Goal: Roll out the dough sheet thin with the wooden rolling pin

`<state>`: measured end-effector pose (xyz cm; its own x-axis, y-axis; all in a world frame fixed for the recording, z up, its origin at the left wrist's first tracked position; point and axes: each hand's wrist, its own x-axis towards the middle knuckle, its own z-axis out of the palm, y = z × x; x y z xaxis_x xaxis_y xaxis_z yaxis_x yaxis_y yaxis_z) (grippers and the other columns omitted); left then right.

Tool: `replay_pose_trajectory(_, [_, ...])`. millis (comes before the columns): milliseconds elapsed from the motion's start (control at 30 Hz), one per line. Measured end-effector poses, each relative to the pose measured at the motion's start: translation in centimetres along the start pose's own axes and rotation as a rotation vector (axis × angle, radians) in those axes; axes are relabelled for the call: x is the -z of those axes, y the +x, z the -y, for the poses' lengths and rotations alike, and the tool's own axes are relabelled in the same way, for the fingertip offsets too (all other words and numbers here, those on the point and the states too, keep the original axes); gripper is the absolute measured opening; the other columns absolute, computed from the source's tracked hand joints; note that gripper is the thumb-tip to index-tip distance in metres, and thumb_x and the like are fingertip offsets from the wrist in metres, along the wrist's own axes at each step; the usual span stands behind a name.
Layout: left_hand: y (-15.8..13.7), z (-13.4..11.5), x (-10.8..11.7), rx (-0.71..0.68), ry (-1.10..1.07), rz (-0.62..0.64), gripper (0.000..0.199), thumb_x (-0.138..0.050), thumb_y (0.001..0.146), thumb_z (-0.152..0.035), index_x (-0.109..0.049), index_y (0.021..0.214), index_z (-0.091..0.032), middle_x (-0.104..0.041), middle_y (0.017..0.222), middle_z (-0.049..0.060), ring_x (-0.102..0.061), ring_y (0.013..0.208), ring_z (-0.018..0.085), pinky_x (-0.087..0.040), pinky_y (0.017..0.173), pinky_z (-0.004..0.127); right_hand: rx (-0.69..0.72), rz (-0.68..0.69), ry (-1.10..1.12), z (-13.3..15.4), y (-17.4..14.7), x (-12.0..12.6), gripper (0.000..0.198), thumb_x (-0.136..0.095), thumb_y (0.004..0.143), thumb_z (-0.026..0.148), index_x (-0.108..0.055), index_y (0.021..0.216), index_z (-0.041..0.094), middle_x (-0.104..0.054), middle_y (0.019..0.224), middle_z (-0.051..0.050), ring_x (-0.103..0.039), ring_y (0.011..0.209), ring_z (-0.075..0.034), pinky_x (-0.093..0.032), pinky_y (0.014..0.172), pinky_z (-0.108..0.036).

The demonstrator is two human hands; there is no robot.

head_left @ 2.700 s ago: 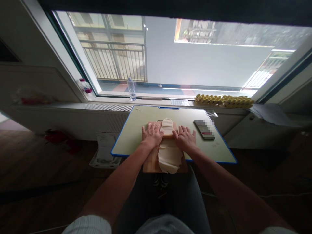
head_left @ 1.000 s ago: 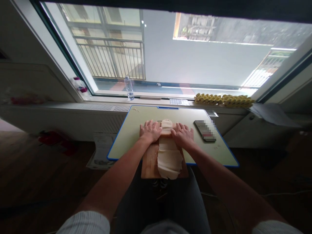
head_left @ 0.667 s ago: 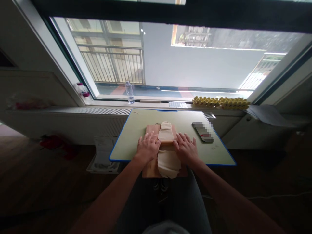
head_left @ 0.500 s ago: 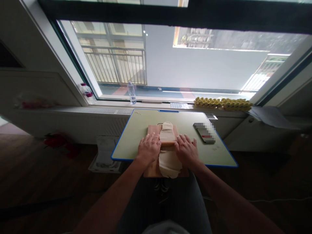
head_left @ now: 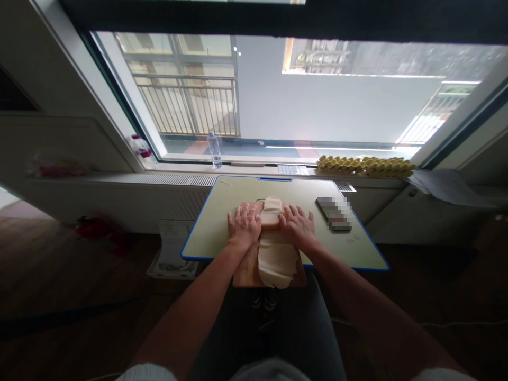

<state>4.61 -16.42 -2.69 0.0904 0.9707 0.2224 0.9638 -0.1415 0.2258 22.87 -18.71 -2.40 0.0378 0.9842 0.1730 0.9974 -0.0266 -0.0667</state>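
Observation:
A short wooden rolling pin lies across a long, flat strip of pale dough. My left hand rests on the pin's left end, its fingers stretched forward and apart. On the right end lies my right hand, also with fingers spread out. Both palms hide the pin's ends. Under the dough is a wooden cutting board, which reaches past the near edge of the small table. The dough shows on both sides of the pin, with an uneven near end.
The pale table has a blue rim. A phone, partly blurred out, lies on its right side. Along the windowsill stand a clear bottle, a second bottle with a purple label and yellow egg cartons.
Both hands and the rolling pin have moved slightly forward along the dough, away from me. More dough shows on the near side of the pin, and less beyond it.

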Motion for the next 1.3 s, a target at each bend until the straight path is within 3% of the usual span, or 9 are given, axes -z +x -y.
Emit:
replay_pose_trajectory(433, [3.4, 0.4, -0.2, 0.020, -0.002, 0.132, 0.056, -0.033, 0.105, -0.045, -0.057, 0.154, -0.034, -0.048, 0.168, 0.005, -0.041, 0.155, 0.031, -0.020, 0.130, 0.067, -0.029, 0.016, 0.010, 0.1, 2.5, 0.2, 0.057, -0.028, 0.109, 0.050, -0.056, 0.154, 0.030, -0.055, 0.161, -0.006, -0.048, 0.142, -0.032, -0.033, 0.118, -0.056])
replay_pose_trajectory(900, [4.8, 0.4, -0.1, 0.028, 0.014, 0.196, 0.061, -0.030, 0.102, -0.048, -0.055, 0.156, -0.033, -0.044, 0.170, 0.007, -0.039, 0.156, 0.033, -0.019, 0.130, 0.068, -0.075, 0.113, 0.040, 0.0, 3.8, 0.5, 0.059, -0.031, 0.108, 0.056, -0.052, 0.159, 0.034, -0.048, 0.167, -0.005, -0.046, 0.145, -0.032, -0.032, 0.121, -0.056])
replay_pose_trajectory(1300, [5.9, 0.5, -0.3, 0.038, -0.001, 0.209, 0.063, -0.031, 0.101, -0.051, -0.055, 0.156, -0.031, -0.044, 0.171, 0.009, -0.040, 0.155, 0.034, -0.021, 0.128, 0.068, -0.092, 0.117, 0.093, -0.1, 4.5, 0.3, 0.062, -0.030, 0.108, 0.055, -0.046, 0.163, 0.032, -0.047, 0.168, -0.005, -0.044, 0.147, -0.033, -0.031, 0.122, -0.057])
